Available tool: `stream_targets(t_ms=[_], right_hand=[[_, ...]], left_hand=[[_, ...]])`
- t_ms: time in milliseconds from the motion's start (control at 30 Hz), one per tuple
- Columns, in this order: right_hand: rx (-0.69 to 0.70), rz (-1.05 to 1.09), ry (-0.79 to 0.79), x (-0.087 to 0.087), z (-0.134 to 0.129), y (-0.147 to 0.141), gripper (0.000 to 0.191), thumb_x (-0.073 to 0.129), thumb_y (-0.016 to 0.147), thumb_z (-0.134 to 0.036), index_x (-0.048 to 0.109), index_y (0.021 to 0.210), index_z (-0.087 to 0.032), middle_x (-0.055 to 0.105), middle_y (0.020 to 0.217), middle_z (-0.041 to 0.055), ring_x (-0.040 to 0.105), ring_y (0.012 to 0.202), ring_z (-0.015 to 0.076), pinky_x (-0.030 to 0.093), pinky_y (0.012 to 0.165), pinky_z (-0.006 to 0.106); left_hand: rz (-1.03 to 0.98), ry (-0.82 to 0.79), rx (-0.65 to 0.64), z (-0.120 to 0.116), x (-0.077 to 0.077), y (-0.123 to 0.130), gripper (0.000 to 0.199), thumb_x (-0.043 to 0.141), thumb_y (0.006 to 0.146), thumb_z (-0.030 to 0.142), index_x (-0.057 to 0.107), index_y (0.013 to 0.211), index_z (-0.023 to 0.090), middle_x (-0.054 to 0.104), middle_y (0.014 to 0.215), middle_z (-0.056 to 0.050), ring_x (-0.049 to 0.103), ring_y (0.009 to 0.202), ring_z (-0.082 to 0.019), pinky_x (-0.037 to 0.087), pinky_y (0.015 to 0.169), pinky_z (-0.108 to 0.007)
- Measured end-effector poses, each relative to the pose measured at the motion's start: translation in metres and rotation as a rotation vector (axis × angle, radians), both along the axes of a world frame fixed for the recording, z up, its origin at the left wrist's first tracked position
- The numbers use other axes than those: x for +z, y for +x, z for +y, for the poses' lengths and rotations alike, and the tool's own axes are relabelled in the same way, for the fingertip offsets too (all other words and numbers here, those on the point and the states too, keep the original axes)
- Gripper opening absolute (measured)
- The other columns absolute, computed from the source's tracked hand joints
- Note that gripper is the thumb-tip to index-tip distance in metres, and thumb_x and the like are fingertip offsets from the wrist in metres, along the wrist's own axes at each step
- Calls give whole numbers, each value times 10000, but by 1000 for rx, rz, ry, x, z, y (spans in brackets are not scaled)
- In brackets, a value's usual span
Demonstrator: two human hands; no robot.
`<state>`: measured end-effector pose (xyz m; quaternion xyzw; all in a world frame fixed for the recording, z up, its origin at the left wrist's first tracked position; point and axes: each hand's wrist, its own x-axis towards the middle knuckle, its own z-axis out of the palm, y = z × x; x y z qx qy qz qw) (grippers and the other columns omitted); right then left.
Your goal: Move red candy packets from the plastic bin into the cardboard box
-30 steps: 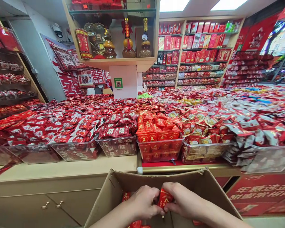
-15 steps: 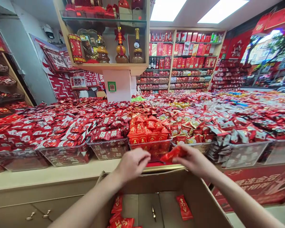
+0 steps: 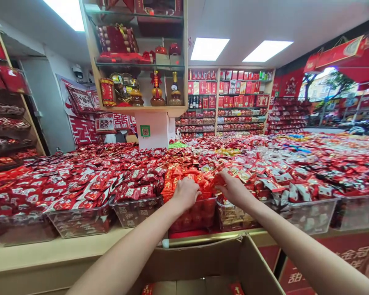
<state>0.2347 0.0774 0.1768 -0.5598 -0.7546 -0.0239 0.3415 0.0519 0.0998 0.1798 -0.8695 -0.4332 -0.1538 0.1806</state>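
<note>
My left hand [image 3: 186,193] is closed, its fingers curled down over the front of a clear plastic bin [image 3: 192,217] heaped with bright red wrapped candies [image 3: 175,176]. Whatever those fingers hold is hidden. Just to the right, my right hand [image 3: 235,188] pinches a red wrapped candy [image 3: 217,181] above the same bin's right side. Below both arms stands an open cardboard box [image 3: 199,260], with a few red packets [image 3: 236,288] partly visible on its floor.
Clear bins of dark red packets [image 3: 137,211] and white-and-red packets [image 3: 310,213] line the counter edge [image 3: 64,254] on either side. A glass-shelved display cabinet [image 3: 141,108] overhangs the candy. Stocked shelves [image 3: 230,100] stand at the back.
Both hands have moved forward and up, from above the box's far edge to the red candy bin. The view has tilted upward, so less of the box's inside shows.
</note>
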Motion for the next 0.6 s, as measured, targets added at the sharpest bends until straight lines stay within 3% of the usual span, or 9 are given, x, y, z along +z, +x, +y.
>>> stream_targets(t_ms=[200, 400, 600], right_hand=[[7, -117, -52, 4, 5, 3, 248, 528, 726, -104, 498, 970, -130, 625, 916, 101, 575, 858, 202, 397, 711, 266], [93, -274, -95, 11, 11, -12, 174, 485, 726, -79, 549, 869, -156, 639, 839, 65, 572, 769, 176, 379, 645, 235], [118, -457, -148, 12, 19, -25, 260, 407, 689, 14, 598, 762, -147, 655, 756, 96, 582, 703, 191, 353, 582, 246]], left_hand=[[5, -1, -6, 1, 1, -4, 199, 502, 801, 296, 672, 788, 193, 658, 792, -57, 547, 789, -210, 422, 655, -312], [31, 4, 1, 0, 2, -6, 217, 491, 806, 302, 667, 798, 177, 665, 799, -67, 554, 774, -213, 431, 660, -321], [46, -14, 25, -1, 3, -5, 226, 487, 803, 313, 669, 791, 181, 668, 805, -66, 563, 782, -220, 443, 665, -325]])
